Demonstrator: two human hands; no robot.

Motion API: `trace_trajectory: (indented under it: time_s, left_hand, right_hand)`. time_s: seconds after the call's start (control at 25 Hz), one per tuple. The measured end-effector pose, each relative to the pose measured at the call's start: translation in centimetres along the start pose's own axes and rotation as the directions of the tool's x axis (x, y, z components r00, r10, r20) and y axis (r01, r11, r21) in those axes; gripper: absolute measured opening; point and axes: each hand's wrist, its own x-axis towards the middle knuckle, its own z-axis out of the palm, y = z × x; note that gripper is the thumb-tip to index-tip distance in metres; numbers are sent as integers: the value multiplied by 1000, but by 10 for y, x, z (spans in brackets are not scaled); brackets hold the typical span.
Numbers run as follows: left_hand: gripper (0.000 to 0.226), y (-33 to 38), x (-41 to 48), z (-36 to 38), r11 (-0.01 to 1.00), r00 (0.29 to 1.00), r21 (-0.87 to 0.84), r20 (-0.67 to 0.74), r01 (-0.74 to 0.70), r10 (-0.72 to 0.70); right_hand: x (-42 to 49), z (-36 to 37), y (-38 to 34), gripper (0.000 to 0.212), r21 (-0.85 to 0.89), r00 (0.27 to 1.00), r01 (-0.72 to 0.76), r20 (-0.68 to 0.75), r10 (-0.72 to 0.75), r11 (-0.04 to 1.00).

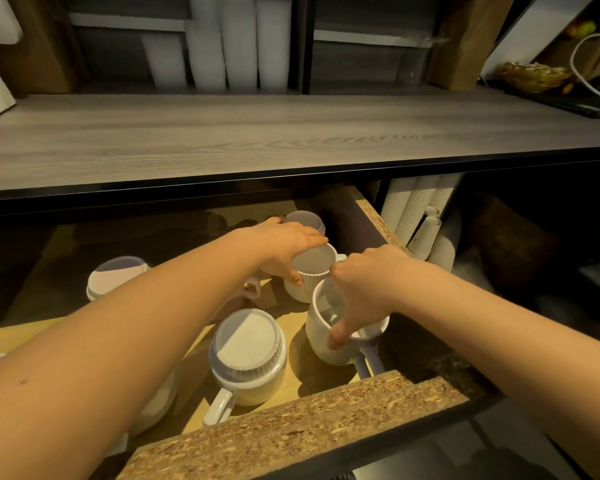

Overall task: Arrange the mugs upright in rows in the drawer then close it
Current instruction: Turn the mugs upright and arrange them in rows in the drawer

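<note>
The open wooden drawer (291, 434) holds several white mugs. My left hand (284, 247) grips the rim of an upright ribbed mug (309, 271) near the drawer's right side. My right hand (364, 289) holds the rim of another upright white mug (326, 327) just in front of it, thumb on its outer wall; its handle points toward me. An upside-down ribbed mug (250, 358) sits at the front middle. Another upside-down mug (115, 275) stands at the left. A further mug (305, 220) shows behind my left hand. My left forearm hides part of the drawer's floor.
A grey wooden countertop (257, 133) overhangs the drawer's back. Stacks of paper cups (416, 216) lie in the dark compartment to the right. White cup stacks (239, 43) stand on the shelf above. The drawer's chipboard front edge runs along the bottom.
</note>
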Motion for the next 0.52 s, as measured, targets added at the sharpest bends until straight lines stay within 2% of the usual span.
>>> trace_trajectory:
  time_s: [0.2,0.4,0.52]
  left_hand:
    - [83,-1,-3,6,1000,998,-11,-56,27,-28]
    - [83,-1,-26,6,998,971,39,-235,51,-41]
    - [71,4,-53,-2,996,962,-9,-257,93,-92]
  right_hand:
    - [6,6,-4,77,26,999,2,43,-3,1000]
    - [6,11,-6,80,84,998,0,66,-5,996]
    - [7,10,-9,83,144,993,-19,114,3,989]
